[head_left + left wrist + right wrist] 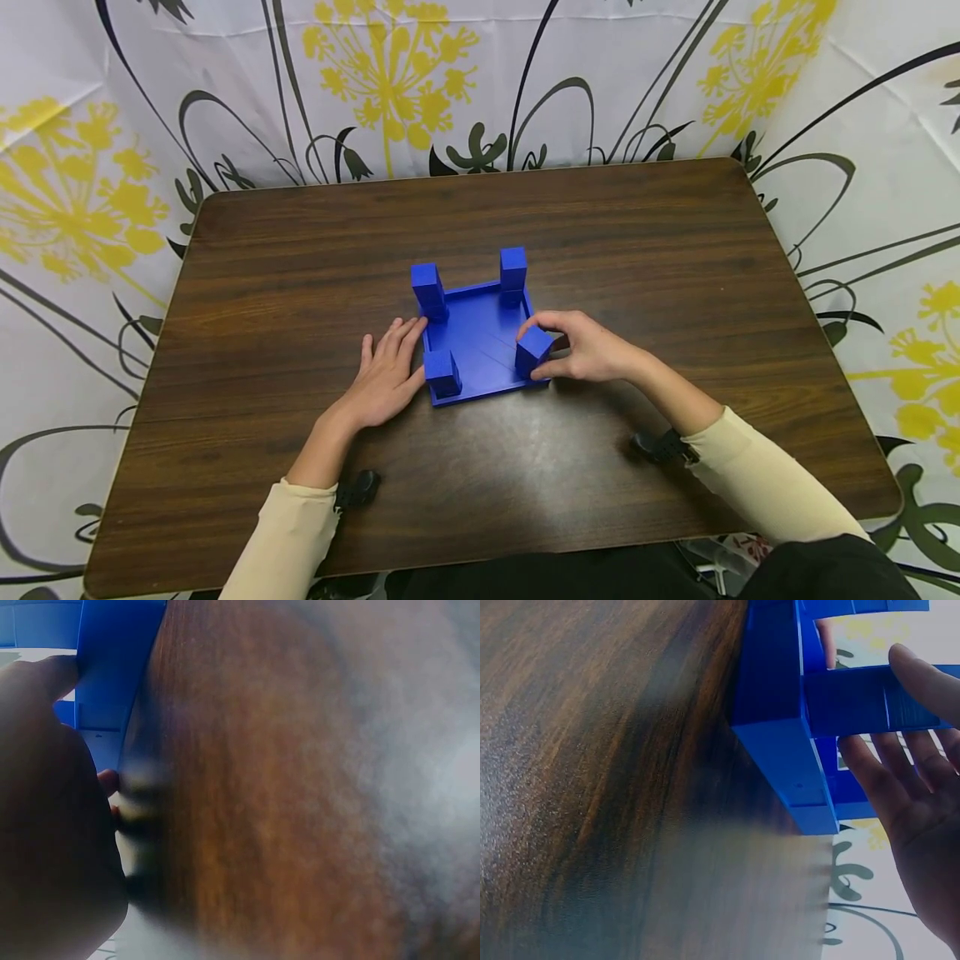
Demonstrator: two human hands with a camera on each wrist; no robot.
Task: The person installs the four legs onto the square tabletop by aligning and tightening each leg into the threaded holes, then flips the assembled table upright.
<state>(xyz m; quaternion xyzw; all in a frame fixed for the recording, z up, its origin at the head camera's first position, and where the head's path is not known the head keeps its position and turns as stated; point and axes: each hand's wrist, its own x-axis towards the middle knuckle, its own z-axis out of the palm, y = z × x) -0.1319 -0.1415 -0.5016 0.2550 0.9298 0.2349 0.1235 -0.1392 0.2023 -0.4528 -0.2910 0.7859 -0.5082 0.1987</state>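
Note:
A shallow blue square tray [480, 337] with a low rim lies on the table. Blue blocks stand upright at its corners: far left [429, 287], far right [513, 271] and near left [442, 372]. At the near right corner, my right hand [592, 348] grips a blue block [533, 350] between thumb and fingers. That block looks turned relative to the tray's sides; in the right wrist view its lower end meets the tray corner. My left hand [384, 390] lies along the tray's left side, fingers extended, thumb by the near left block.
The brown wood-grain table [315, 242] extends around the tray on all sides. Behind and beside it hangs a white cloth [247, 67] with yellow flowers and dark stems. Dark wrist devices sit under both forearms, such as the left one [360, 489].

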